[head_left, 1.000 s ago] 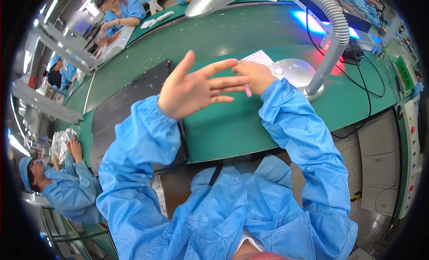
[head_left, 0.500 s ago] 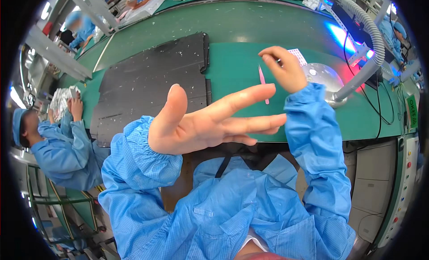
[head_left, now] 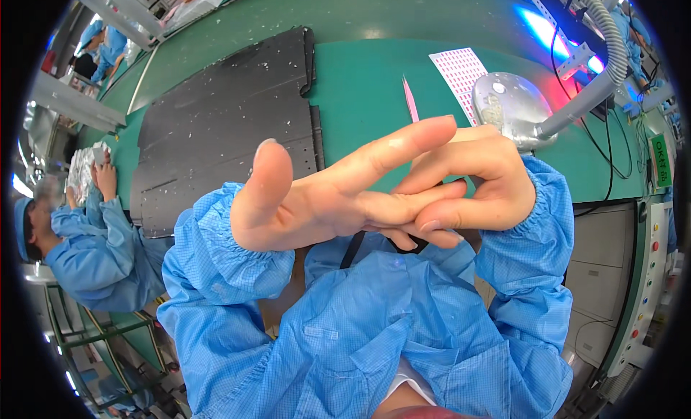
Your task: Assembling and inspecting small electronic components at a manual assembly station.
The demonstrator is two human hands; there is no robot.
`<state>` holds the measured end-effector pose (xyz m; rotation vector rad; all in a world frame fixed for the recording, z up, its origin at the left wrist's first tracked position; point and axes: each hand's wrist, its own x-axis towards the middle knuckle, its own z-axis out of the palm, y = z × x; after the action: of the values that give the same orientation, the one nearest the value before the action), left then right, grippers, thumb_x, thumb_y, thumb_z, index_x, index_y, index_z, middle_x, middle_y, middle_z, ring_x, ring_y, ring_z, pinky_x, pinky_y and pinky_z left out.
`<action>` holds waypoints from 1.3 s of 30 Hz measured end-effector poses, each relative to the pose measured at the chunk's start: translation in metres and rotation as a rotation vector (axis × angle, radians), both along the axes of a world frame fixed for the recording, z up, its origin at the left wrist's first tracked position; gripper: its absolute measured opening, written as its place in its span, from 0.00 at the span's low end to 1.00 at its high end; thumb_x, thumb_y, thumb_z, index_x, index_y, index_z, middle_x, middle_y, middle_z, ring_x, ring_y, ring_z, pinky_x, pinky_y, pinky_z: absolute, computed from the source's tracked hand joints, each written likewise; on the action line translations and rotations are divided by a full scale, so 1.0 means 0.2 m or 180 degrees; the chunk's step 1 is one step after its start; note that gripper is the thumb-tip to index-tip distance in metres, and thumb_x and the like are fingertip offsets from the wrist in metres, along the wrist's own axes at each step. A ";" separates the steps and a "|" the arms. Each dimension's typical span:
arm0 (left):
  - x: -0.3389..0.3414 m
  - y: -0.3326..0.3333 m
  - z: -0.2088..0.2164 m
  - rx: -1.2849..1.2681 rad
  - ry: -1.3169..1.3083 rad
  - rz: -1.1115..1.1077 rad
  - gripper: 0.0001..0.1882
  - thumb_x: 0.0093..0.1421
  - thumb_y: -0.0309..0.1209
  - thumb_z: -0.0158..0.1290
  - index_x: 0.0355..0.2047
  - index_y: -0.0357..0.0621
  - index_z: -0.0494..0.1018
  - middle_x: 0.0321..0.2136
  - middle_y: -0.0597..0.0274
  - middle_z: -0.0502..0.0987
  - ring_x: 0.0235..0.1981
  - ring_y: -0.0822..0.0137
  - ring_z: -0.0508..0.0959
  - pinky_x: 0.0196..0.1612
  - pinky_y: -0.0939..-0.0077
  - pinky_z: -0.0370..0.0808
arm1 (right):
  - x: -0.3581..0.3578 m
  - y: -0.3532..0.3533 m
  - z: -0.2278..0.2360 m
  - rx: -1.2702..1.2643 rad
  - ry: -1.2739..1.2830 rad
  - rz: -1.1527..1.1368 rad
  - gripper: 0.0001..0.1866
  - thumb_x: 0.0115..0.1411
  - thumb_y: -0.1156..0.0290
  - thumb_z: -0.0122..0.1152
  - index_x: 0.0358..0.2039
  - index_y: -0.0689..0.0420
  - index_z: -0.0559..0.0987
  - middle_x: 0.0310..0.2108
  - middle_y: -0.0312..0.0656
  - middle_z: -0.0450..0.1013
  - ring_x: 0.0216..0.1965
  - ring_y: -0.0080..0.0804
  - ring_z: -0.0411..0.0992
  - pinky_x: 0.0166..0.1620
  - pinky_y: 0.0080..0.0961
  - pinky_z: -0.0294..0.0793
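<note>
Grip of right hand pinches splayed left hand; green sign bears lettering.

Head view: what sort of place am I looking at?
Most likely a factory assembly workshop: a green workbench, a co-worker at left in blue workwear, and pink tweezers lying near a white sheet of red marks.

Bright blue light glows over a green worktable.
</note>
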<state>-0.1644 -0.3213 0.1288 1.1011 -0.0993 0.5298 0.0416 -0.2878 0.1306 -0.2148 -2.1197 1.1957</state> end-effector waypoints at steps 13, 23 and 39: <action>0.04 -0.07 0.09 -0.0289 0.0850 0.0849 0.37 0.52 0.16 0.34 0.59 0.37 0.30 0.51 0.29 0.58 0.36 0.43 0.75 0.40 0.60 0.74 | 0.01 0.00 -0.03 0.0265 0.0233 -0.0169 0.15 0.38 0.73 0.70 0.28 0.66 0.78 0.25 0.47 0.74 0.26 0.35 0.74 0.28 0.24 0.71; 0.04 -0.07 0.08 -0.0338 0.0917 0.1160 0.35 0.53 0.16 0.35 0.59 0.37 0.33 0.48 0.30 0.61 0.26 0.46 0.77 0.32 0.60 0.78 | -0.02 0.00 -0.06 0.0199 0.0313 -0.0243 0.12 0.43 0.70 0.68 0.27 0.61 0.78 0.22 0.43 0.73 0.25 0.32 0.73 0.29 0.23 0.71; 0.03 -0.10 0.09 -0.0321 0.1172 0.1282 0.33 0.54 0.18 0.39 0.59 0.41 0.42 0.39 0.48 0.72 0.28 0.60 0.78 0.35 0.74 0.75 | -0.04 -0.01 -0.05 -0.0147 0.0141 -0.0216 0.10 0.43 0.74 0.65 0.26 0.65 0.78 0.22 0.45 0.74 0.26 0.31 0.73 0.31 0.23 0.70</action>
<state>-0.1581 -0.3420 0.1472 1.1072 0.4746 0.6723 0.0344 -0.2900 0.1209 -0.2764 -2.0319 1.1999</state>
